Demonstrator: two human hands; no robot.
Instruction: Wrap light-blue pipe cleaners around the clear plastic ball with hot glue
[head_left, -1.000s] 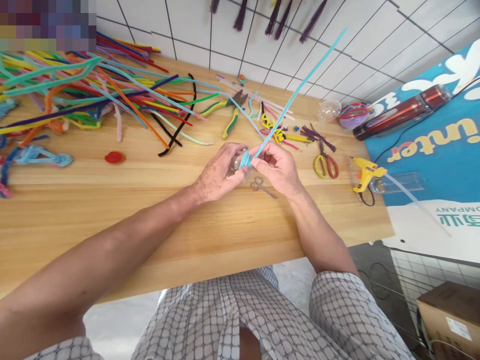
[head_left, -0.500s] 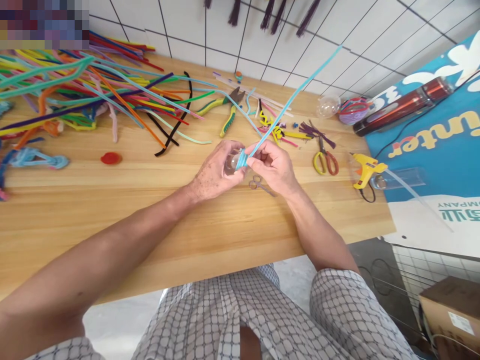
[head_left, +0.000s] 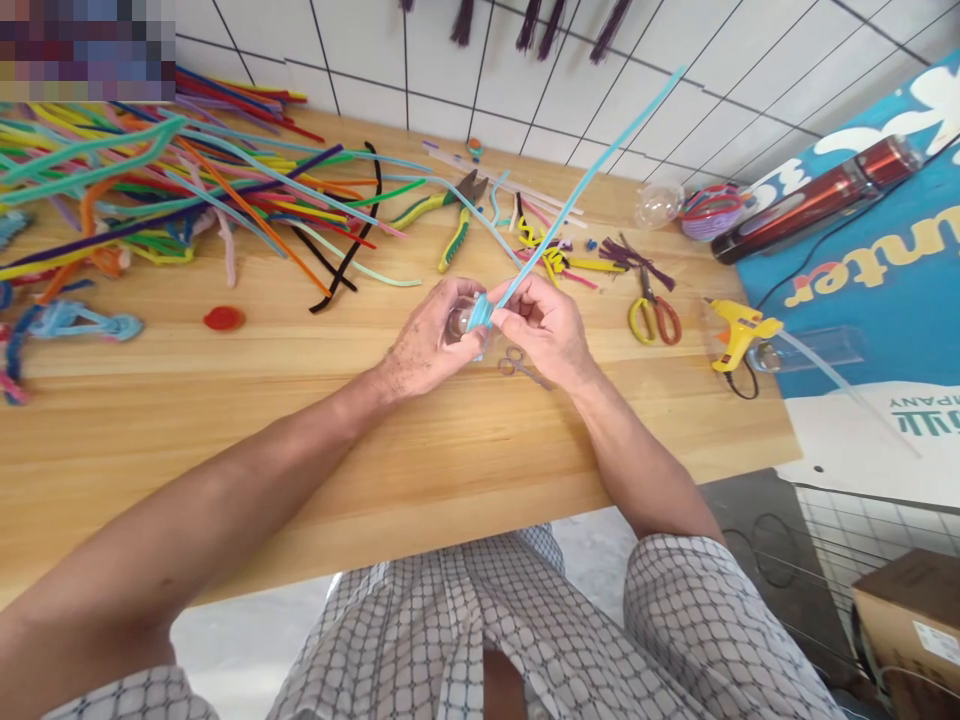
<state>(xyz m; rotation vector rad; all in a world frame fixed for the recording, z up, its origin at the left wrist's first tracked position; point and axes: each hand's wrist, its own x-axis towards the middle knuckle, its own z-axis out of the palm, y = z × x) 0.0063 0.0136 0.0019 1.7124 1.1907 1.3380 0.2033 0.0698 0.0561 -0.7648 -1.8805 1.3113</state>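
Observation:
My left hand (head_left: 427, 345) is closed around a small clear round container (head_left: 459, 318), partly hidden by the fingers. Several turns of light blue pipe cleaner (head_left: 589, 180) wrap one end of it. The long free end of that pipe cleaner slants up and to the right, past the wall's lower edge. Thumb and fingers of my right hand (head_left: 547, 330) pinch it close to the wound part. Just below the hands, a small pair of scissors (head_left: 523, 368) lies on the wooden table (head_left: 337, 480).
Many coloured pipe cleaners (head_left: 225, 200) are heaped at left, with a red cap (head_left: 223, 318) in front. Behind my hands lie pliers (head_left: 457, 215) and yellow scraps. To the right are scissors (head_left: 654, 315), a yellow glue gun (head_left: 739, 330), a clear ball (head_left: 660, 205) and a red flask (head_left: 817, 200).
The wound blue band has turned slightly in my left hand, and the pipe cleaner's free end has swung a little. Both hands keep their grip; the view has shifted slightly.

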